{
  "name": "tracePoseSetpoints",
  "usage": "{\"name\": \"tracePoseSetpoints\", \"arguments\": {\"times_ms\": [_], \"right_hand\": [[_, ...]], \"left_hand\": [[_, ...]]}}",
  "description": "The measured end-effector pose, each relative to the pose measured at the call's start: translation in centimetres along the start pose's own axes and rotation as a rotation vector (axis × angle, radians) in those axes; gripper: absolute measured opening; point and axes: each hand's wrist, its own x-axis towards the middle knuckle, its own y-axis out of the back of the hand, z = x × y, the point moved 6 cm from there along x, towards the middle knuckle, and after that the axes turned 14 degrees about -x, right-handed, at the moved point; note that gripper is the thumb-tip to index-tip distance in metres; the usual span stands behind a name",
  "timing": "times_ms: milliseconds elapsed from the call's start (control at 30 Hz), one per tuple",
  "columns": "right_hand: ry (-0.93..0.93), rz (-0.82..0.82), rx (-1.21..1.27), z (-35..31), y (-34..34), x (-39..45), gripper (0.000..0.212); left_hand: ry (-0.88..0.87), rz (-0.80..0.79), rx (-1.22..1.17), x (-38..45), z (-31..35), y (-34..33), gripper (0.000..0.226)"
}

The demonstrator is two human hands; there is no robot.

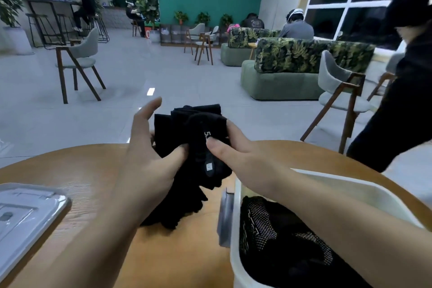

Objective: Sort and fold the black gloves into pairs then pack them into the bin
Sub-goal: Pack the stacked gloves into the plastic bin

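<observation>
Here we hold the gloves (187, 147) between both hands above the table (70, 170): left hand (149, 159) cupping loosely, right hand (231, 147) pinching. The bin (350, 184) sits just under our right forearm, nearer that hand.

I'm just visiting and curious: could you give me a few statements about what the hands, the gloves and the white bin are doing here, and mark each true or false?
1. Both hands hold the black gloves above the wooden table. True.
2. The white bin holds nothing. False: dark gloves already lie inside it.
3. The bin stands on the person's right side. True.
4. The right hand rests flat on the table. False: its fingers pinch the gloves.
5. The clear plastic lid sits on top of the bin. False: it lies on the table at the left.
</observation>
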Motion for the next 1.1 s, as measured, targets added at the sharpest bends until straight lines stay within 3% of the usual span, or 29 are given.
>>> {"name": "tracePoseSetpoints", "arguments": {"times_ms": [200, 433, 600, 767, 867, 1100], "right_hand": [[-0.099, 0.191, 0.044, 2.0, 6.3, -5.6, 0.026], [-0.247, 0.260, 0.063, 4.6, 9.7, -11.3, 0.026], [-0.373, 0.205, 0.066, 7.5, 9.0, -12.9, 0.025], [-0.419, 0.126, 0.011, 8.6, 6.9, -11.9, 0.027], [-0.434, 0.106, -0.046, 9.2, 6.4, -10.9, 0.028], [-0.421, 0.048, -0.149, 9.2, 6.0, -9.7, 0.032]], "left_hand": [[0.041, -0.255, -0.156, -0.7, 0.0, -7.9, 0.070], [0.120, -0.500, -0.175, -3.5, -1.1, -15.1, 0.066], [0.273, -0.535, -0.066, -5.2, -3.6, -16.3, 0.069], [0.368, -0.513, 0.194, -5.5, -4.4, -15.4, 0.067], [0.306, -0.535, 0.458, -5.6, -4.2, -15.2, 0.070], [0.085, -0.549, 0.657, -4.5, -2.9, -14.4, 0.075]]}}
